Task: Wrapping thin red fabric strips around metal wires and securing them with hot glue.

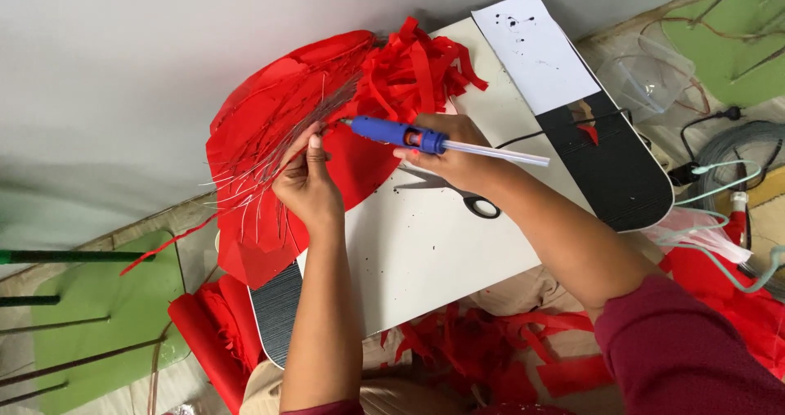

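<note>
My right hand (pixel 458 157) grips a blue glue gun (pixel 399 133) with a clear glue stick jutting from its back; the nozzle points left at the red paper. My left hand (pixel 307 182) pinches a bundle of thin silver wires (pixel 278 157) that lie across a large red paper sheet (pixel 270 137). A heap of red paper strips (pixel 413 71) sits behind the gun. All of this rests on a white board (pixel 425 251) across my lap.
Black-handled scissors (pixel 466 198) lie on the board under my right wrist. A black and white board (pixel 589 129) sits at right, with cables (pixel 728 170) beyond. Red scraps (pixel 491 349) litter the floor; green stools (pixel 90 317) stand at left.
</note>
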